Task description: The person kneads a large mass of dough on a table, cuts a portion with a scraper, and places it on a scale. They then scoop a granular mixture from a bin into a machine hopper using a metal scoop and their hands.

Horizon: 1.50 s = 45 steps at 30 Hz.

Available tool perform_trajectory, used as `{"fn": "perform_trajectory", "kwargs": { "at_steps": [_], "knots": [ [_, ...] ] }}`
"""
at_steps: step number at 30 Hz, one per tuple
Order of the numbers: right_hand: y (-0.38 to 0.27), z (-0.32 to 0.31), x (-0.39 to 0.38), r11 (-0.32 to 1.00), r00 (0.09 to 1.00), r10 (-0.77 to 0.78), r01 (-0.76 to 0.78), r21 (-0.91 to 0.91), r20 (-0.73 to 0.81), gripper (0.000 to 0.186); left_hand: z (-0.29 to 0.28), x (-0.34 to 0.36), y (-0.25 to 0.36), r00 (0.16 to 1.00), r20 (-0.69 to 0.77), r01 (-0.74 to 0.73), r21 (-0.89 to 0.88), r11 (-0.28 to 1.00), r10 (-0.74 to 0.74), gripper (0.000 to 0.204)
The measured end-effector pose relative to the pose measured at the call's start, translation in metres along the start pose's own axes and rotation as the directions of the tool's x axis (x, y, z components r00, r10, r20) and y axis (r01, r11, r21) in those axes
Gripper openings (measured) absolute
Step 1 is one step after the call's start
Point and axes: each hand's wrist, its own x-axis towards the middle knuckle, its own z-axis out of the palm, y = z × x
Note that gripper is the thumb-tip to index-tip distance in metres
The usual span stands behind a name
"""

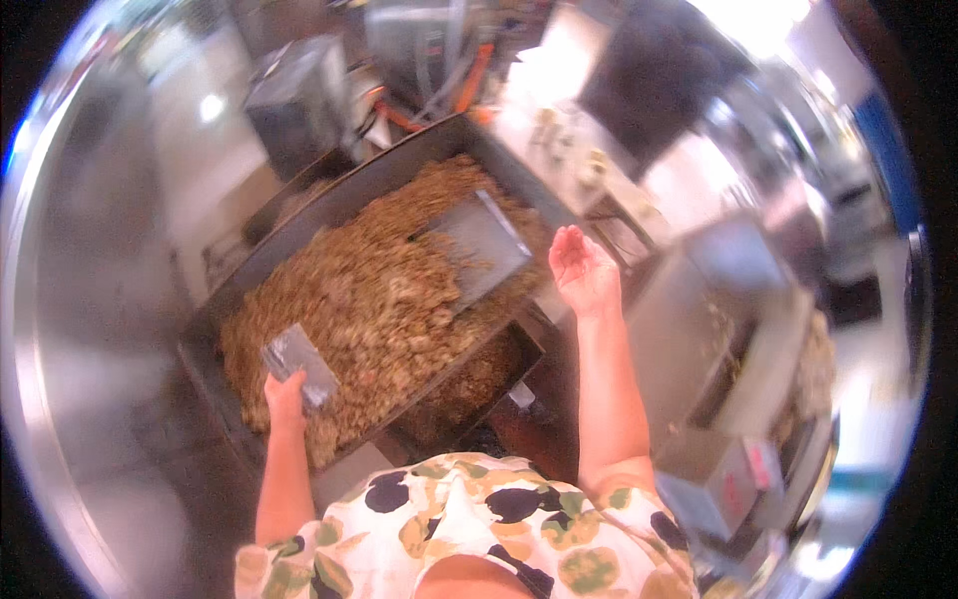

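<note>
A large dark metal tray (299,225) holds a wide bed of brown crumbly food (379,290). My left hand (286,397) grips a flat metal scraper (297,355) whose blade rests on the food near the tray's front left. A second flat metal scraper (479,245) lies on the food toward the tray's right side. My right hand (582,272) hovers just right of that scraper, palm up, fingers apart, holding nothing.
A lower tray (469,384) with more brown food sits under the front right edge. Steel counters and machines (718,329) stand to the right, a grey box (299,105) at the back left. The picture is blurred.
</note>
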Motion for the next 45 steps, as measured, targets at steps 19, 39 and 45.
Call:
{"fn": "perform_trajectory", "kwargs": {
  "at_steps": [19, 39, 45],
  "knots": [
    [0.054, -0.120, 0.259, -0.761, 0.997, 0.000, -0.048, -0.647, -0.074, 0.026, -0.079, -0.009, -0.060, 0.831, -0.481, 0.505, 0.440, 0.743, -0.280, 0.030],
    [0.051, -0.133, 0.254, -0.770, 0.989, 0.146, 0.098, -0.630, -0.024, 0.026, 0.066, 0.042, -0.092, 0.803, -0.232, 0.588, 0.151, 0.795, -0.549, 0.040],
    [0.056, -0.128, 0.251, -0.788, 0.992, 0.093, 0.019, -0.615, -0.088, 0.028, 0.227, 0.076, -0.048, 0.941, 0.044, 0.272, 0.496, 0.825, -0.336, 0.043]
  ]
}}
